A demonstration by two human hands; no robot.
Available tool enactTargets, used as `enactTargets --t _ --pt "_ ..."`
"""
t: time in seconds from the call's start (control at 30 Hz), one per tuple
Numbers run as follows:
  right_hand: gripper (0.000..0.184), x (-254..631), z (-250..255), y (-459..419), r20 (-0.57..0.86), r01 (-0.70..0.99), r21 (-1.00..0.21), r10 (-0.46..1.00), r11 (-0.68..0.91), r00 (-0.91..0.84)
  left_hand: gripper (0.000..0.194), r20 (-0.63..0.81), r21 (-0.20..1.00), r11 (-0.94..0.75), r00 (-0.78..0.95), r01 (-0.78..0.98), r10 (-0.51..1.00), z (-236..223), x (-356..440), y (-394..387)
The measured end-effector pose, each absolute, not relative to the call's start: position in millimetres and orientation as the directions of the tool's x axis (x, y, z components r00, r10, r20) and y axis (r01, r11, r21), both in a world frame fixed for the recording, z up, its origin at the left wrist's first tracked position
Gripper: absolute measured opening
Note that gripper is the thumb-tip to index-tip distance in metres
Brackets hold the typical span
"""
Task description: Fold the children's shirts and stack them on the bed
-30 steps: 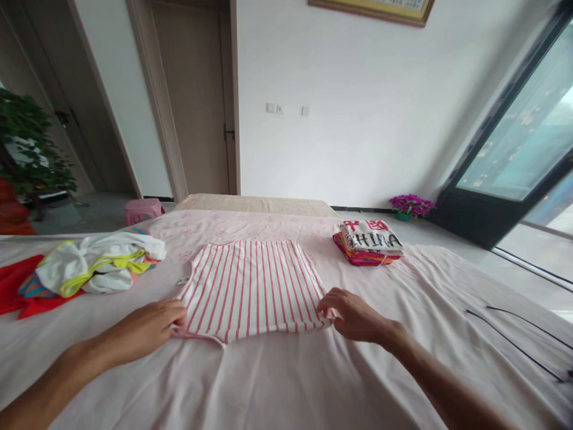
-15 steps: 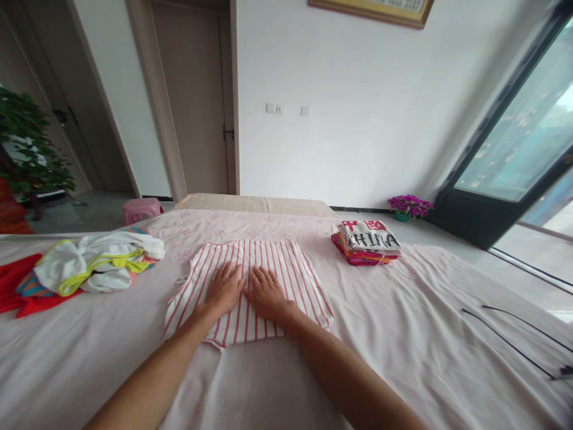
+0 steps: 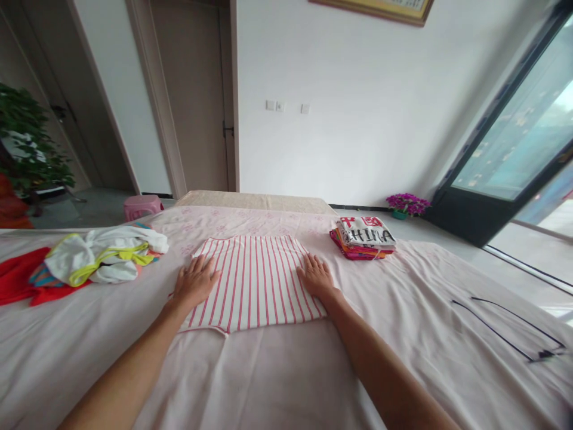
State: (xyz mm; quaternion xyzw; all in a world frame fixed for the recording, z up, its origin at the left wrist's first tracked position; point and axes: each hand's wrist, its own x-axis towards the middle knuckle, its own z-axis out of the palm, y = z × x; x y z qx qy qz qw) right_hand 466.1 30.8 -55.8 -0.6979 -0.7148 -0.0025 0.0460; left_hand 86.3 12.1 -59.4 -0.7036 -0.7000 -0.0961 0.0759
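Note:
A white garment with red stripes (image 3: 257,283), perhaps a sleeveless top, lies flat in front of me on the pale pink sheet (image 3: 286,382). My left hand (image 3: 196,279) rests flat on its left side, fingers stretched out. On the opposite side, my right hand (image 3: 317,276) lies palm down over the right edge, its fingers slightly apart. Neither hand grips the cloth. The parts of the garment under my palms are hidden.
A loose heap of white, yellow-trimmed clothes (image 3: 105,255) with a red piece (image 3: 22,278) lies at left. A stack of folded clothes (image 3: 364,237) sits at back right. Glasses (image 3: 505,328) lie at right. Beyond are a pink stool (image 3: 143,206) and potted purple flowers (image 3: 407,204).
Both hands have slid apart from the middle of the striped garment, the left to its left side and the right to its right edge. The camera view has shifted slightly.

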Motion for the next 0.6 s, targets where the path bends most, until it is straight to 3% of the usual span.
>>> enactTargets --t 0.3,0.4,0.47,0.6 --pt "0.071 463.1 -24.6 17.7 -0.056 0.992 -0.098 0.996 -0.078 0.073 0.041 0.323 -0.015 -0.150 0.147 0.989 0.935 -31.2 115.0 -3.5" --pt "0.073 418.8 -22.6 0.1 0.012 0.985 -0.164 0.999 0.043 -0.042 0.043 0.307 0.026 -0.177 0.160 0.984 0.938 -33.5 140.9 -7.7" --pt "0.068 388.8 -29.7 -15.3 0.053 0.966 -0.163 0.979 0.203 -0.197 0.048 0.295 0.056 -0.189 0.165 0.980 0.941 -41.9 155.8 -12.0" --pt "0.070 364.6 -47.2 -38.2 0.074 0.935 -0.147 0.946 0.324 -0.316 0.055 0.257 0.097 -0.188 0.158 0.978 0.954 -58.9 160.6 -23.2"
